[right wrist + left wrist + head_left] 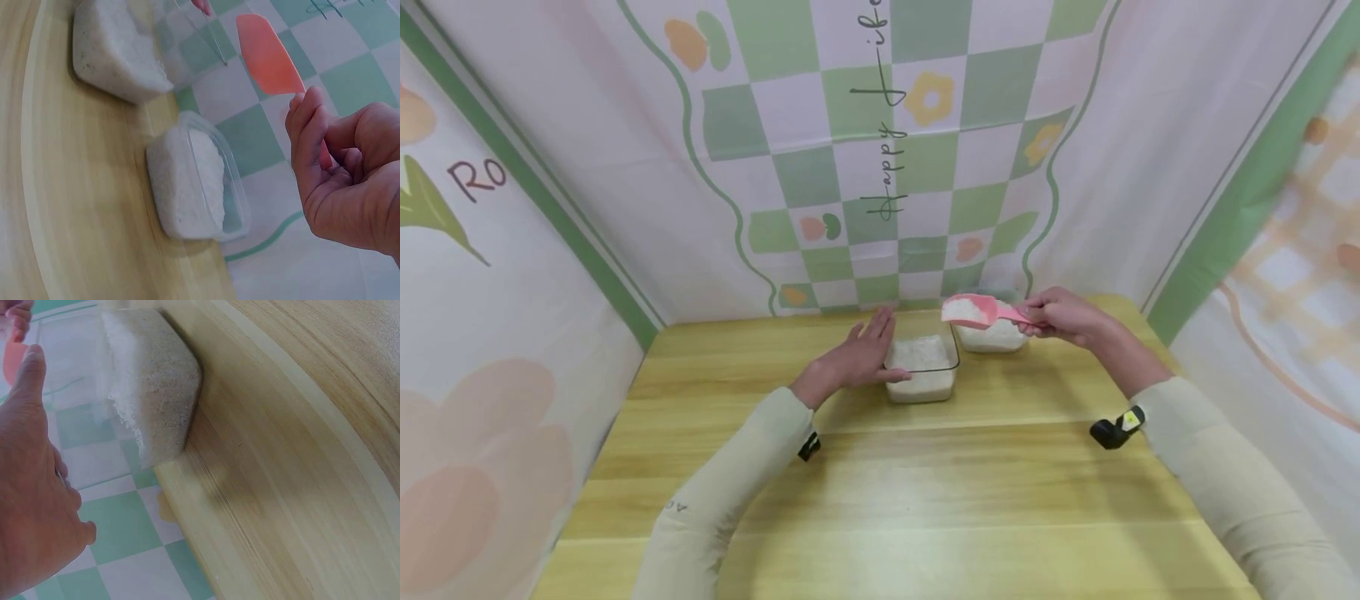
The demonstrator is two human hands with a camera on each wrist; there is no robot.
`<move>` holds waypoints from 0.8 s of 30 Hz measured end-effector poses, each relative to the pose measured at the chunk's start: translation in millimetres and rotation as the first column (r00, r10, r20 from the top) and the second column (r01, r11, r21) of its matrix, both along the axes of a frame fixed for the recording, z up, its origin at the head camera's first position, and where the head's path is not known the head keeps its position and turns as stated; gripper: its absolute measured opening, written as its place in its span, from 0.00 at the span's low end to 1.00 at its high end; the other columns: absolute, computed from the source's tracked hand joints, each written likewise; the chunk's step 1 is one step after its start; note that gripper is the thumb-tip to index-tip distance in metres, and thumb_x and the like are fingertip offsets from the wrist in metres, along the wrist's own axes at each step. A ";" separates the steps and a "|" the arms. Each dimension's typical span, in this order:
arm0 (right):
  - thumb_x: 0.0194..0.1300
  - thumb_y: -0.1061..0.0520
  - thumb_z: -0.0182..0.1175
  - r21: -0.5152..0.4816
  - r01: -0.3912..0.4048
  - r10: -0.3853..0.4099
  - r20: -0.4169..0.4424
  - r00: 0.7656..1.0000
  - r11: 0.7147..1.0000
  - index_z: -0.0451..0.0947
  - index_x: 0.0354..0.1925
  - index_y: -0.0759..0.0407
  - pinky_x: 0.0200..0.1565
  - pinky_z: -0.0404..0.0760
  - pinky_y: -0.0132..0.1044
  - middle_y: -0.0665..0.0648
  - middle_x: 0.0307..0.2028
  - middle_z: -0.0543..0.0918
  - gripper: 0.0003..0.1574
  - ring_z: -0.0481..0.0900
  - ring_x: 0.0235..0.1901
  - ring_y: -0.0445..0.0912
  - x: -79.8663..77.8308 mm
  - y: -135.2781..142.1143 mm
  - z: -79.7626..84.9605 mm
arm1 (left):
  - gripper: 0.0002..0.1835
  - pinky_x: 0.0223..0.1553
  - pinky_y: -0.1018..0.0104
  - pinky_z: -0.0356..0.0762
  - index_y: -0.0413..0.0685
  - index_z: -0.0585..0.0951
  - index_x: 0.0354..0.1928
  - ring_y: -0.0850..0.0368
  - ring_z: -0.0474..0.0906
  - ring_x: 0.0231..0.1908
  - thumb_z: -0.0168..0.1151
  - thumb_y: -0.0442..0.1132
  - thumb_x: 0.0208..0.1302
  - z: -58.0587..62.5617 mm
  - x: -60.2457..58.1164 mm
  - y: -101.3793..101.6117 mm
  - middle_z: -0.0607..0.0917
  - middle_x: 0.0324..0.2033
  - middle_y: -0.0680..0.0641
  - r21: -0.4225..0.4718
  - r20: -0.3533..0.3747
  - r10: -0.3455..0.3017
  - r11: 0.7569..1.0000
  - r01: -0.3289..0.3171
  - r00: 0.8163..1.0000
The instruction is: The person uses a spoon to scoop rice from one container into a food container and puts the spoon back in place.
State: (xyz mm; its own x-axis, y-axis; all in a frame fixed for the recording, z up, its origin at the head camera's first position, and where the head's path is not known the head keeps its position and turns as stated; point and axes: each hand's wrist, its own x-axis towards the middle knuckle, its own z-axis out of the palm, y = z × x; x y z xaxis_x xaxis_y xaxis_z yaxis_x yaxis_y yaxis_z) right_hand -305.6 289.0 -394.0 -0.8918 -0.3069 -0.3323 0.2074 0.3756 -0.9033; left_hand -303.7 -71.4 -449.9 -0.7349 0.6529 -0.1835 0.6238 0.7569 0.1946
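Note:
My right hand (1060,315) grips the handle of a pink scoop (990,308), with fingers curled round it in the right wrist view. White rice-like grains (961,312) lie in the scoop, which is held above the containers. My left hand (861,354) has its fingers extended at the left side of a clear glass container (922,387); whether it touches the rim I cannot tell. White grains fill the lower part of this container. Beside it, at the back right, stands a clear plastic container (230,187) of white grains, partly hidden by the scoop in the head view.
Both containers stand near the back edge of a wooden table (880,500). Behind it hangs a green and white checked cloth (857,175), and printed cloths flank the left and right sides. A black wrist camera (1112,430) sits at the right sleeve.

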 end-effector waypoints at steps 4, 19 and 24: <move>0.78 0.64 0.41 0.027 0.025 -0.025 -0.015 1.000 0.999 0.65 0.61 0.85 0.33 0.80 0.25 0.49 0.27 0.83 0.24 0.80 0.28 0.35 -3.0 10.0 -0.7 | 0.59 0.78 0.45 0.41 0.38 0.33 0.78 0.51 0.24 0.79 0.44 0.74 0.67 1.4 1.2 -0.1 0.28 0.79 0.42 0.000 0.003 0.002 1.000 -0.002 1.000; 0.78 0.64 0.40 0.039 0.156 -0.156 -0.008 0.988 0.987 0.52 0.69 0.86 0.34 0.80 0.23 0.43 0.25 0.84 0.31 0.82 0.28 0.32 -7.3 31.7 -1.9 | 0.58 0.77 0.45 0.41 0.38 0.34 0.78 0.50 0.26 0.79 0.44 0.73 0.67 1.1 1.5 0.2 0.28 0.79 0.42 -0.003 -0.007 -0.005 1.000 0.005 1.000; 0.79 0.63 0.40 0.071 0.201 -0.199 -0.036 0.979 0.977 0.52 0.69 0.86 0.34 0.81 0.21 0.43 0.24 0.85 0.31 0.83 0.27 0.31 -9.5 36.9 -5.0 | 0.58 0.77 0.45 0.42 0.38 0.34 0.78 0.50 0.25 0.79 0.45 0.73 0.67 -0.6 0.8 0.2 0.28 0.79 0.42 -0.002 -0.012 -0.003 1.000 0.003 1.000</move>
